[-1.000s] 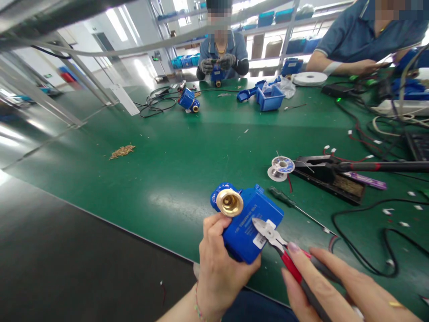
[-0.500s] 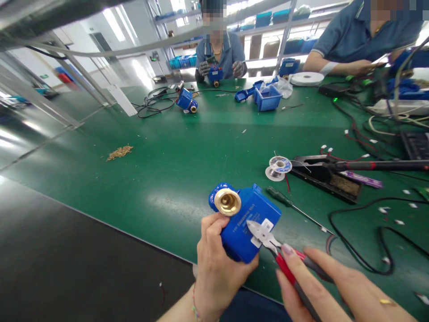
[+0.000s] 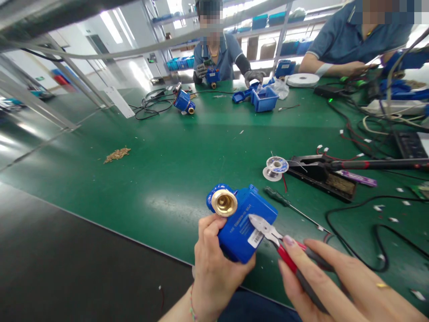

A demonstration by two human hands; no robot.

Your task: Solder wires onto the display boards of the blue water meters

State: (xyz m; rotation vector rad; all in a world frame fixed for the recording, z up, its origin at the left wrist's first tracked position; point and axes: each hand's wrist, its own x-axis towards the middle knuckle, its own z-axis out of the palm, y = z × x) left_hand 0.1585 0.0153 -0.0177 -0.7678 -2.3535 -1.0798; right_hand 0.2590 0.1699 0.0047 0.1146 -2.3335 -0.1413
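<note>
My left hand [image 3: 214,268] is wrapped around a blue valve box [image 3: 243,221] with a brass threaded fitting [image 3: 224,202] facing me. My right hand [image 3: 335,286] grips red-handled side cutters [image 3: 278,241], whose metal jaws rest against the box's face by a white label [image 3: 255,238]. Both hands hover just above the near edge of the green bench [image 3: 187,161].
A solder spool [image 3: 275,167], a black soldering stand [image 3: 321,176], a green screwdriver [image 3: 288,205] and black cables [image 3: 365,232] lie to the right. A small brass pile [image 3: 116,154] sits left. Two other people work at the far side beside a blue bin [image 3: 264,98].
The cutter jaws have shifted slightly left across the box's face. The person opposite has reached a gloved hand out toward the blue bin.
</note>
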